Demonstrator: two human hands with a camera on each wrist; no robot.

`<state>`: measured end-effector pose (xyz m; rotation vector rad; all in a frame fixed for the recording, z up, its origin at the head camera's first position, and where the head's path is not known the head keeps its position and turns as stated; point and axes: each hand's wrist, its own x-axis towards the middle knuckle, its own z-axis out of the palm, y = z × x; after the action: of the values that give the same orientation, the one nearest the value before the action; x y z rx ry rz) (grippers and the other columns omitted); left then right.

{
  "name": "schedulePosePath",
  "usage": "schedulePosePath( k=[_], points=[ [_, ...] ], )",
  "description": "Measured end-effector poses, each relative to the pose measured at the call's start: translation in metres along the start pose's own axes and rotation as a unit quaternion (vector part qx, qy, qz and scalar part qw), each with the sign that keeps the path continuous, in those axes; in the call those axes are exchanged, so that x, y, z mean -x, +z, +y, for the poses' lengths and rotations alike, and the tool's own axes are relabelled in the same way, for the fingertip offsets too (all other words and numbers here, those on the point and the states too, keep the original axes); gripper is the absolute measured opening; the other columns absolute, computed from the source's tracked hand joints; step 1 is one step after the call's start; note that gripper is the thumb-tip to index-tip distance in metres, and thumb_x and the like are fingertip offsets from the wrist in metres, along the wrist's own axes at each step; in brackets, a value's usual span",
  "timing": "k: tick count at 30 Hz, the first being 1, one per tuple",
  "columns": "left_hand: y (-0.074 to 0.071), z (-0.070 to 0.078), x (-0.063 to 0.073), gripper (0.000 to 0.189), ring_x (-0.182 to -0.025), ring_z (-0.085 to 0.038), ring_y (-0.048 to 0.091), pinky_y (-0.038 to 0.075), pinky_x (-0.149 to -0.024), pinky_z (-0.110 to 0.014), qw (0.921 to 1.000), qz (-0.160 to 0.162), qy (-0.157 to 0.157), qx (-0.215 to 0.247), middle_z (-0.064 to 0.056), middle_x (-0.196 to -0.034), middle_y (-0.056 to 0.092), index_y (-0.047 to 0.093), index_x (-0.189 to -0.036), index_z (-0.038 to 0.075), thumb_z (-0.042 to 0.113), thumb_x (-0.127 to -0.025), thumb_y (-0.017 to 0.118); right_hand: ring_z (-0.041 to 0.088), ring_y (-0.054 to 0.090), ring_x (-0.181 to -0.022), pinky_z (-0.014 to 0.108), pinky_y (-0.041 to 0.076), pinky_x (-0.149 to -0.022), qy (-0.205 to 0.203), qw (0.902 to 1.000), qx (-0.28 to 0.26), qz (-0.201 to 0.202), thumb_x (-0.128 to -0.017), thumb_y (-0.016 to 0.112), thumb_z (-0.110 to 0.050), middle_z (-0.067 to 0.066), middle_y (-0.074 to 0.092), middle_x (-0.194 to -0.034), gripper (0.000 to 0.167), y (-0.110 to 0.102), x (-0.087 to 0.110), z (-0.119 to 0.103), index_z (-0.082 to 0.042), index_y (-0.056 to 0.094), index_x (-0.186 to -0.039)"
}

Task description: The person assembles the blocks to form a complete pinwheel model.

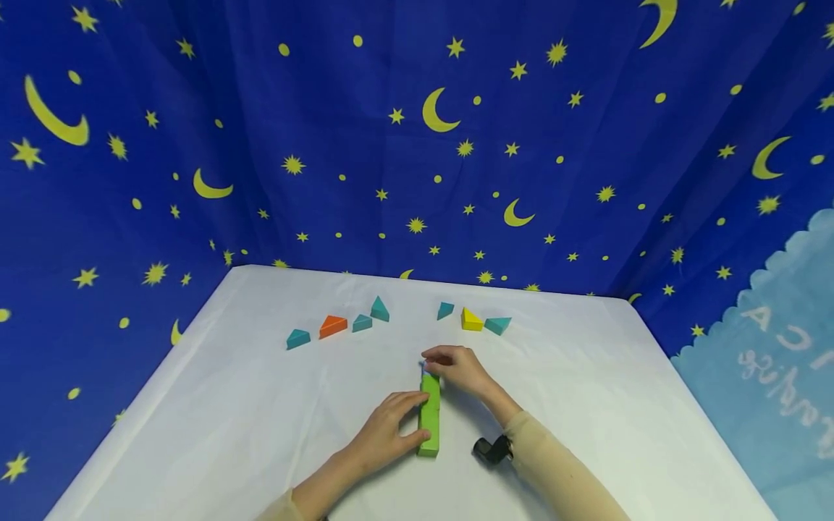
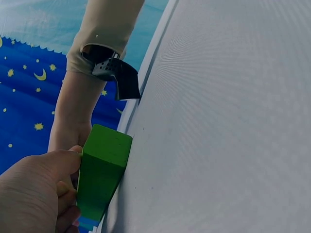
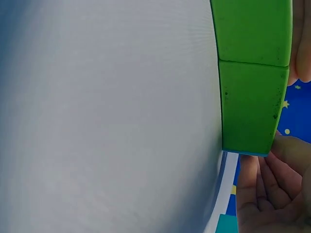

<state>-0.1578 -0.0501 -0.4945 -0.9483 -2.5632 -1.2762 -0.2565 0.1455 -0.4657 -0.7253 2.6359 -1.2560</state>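
Note:
A row of green blocks (image 1: 429,412) stretches away across the white table, with a seam between two of them showing in the right wrist view. My left hand (image 1: 387,428) rests its fingertips and thumb on the row's upper left edge. In the left wrist view its thumb lies against the green block (image 2: 103,167) near the closer end. At the far end my right hand (image 1: 461,367) pinches a small blue block (image 1: 426,367), mostly hidden by the fingers. Only a thin blue edge (image 3: 245,153) of it shows against the green end in the right wrist view.
Farther back left lie an orange triangular block (image 1: 333,326) and several teal ones (image 1: 297,339). A yellow triangular block (image 1: 472,319) sits back right between two teal blocks (image 1: 498,325). A black wrist camera (image 1: 491,451) hangs off the right sleeve. Starry blue cloth (image 1: 365,217) encloses the table.

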Motion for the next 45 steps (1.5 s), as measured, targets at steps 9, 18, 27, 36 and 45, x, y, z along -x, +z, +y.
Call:
schedulePosePath(
  k=[9,18,27,36,45],
  points=[
    [-0.004,-0.002,-0.002,0.056,-0.120,-0.022,0.048,0.041,-0.098,-0.041,0.9999,0.011,0.009,0.004,-0.008,-0.130,0.055,0.054,-0.131,0.003,0.028,-0.084,0.072,0.016,0.064,-0.090,0.029,0.052,-0.079,-0.016,0.9998,-0.012,0.005,-0.091,0.064,-0.014,0.006,0.069,-0.102,0.025,-0.001,-0.004,-0.002,-0.003,0.067,-0.113],
    [0.000,-0.001,0.000,0.054,-0.119,-0.023,0.049,0.041,-0.099,-0.040,1.0000,0.008,0.001,0.006,-0.008,-0.129,0.055,0.054,-0.130,0.004,0.028,-0.084,0.072,0.016,0.064,-0.090,0.030,0.053,-0.077,0.020,0.9984,-0.010,0.051,-0.091,0.064,-0.015,0.005,0.069,-0.103,0.026,-0.004,-0.001,-0.006,-0.002,0.067,-0.113],
    [-0.001,0.001,0.002,0.054,-0.119,-0.024,0.049,0.041,-0.098,-0.041,0.9999,0.009,0.000,0.008,-0.009,-0.129,0.055,0.054,-0.130,0.004,0.028,-0.085,0.071,0.025,0.063,-0.097,0.033,0.053,-0.081,0.038,0.9837,-0.082,0.156,-0.090,0.066,-0.017,0.012,0.067,-0.107,0.032,-0.051,-0.013,0.000,-0.002,0.064,-0.118],
    [0.000,0.001,0.002,0.053,-0.118,-0.025,0.049,0.041,-0.098,-0.041,1.0000,0.004,-0.001,0.008,-0.009,-0.129,0.055,0.054,-0.130,0.003,0.029,-0.086,0.070,0.024,0.061,-0.102,0.033,0.051,-0.086,0.125,0.9600,-0.098,0.230,-0.090,0.065,-0.022,0.013,0.065,-0.114,0.037,-0.081,-0.021,0.026,-0.003,0.062,-0.122],
    [0.001,0.000,0.002,0.053,-0.117,-0.024,0.049,0.041,-0.098,-0.040,1.0000,0.005,0.005,-0.002,-0.008,-0.128,0.055,0.054,-0.129,0.002,0.029,-0.086,0.070,0.029,0.061,-0.102,0.037,0.051,-0.086,0.149,0.9571,-0.048,0.244,-0.089,0.066,-0.018,0.018,0.064,-0.113,0.040,-0.075,-0.032,0.043,0.003,0.060,-0.123]
  ],
)
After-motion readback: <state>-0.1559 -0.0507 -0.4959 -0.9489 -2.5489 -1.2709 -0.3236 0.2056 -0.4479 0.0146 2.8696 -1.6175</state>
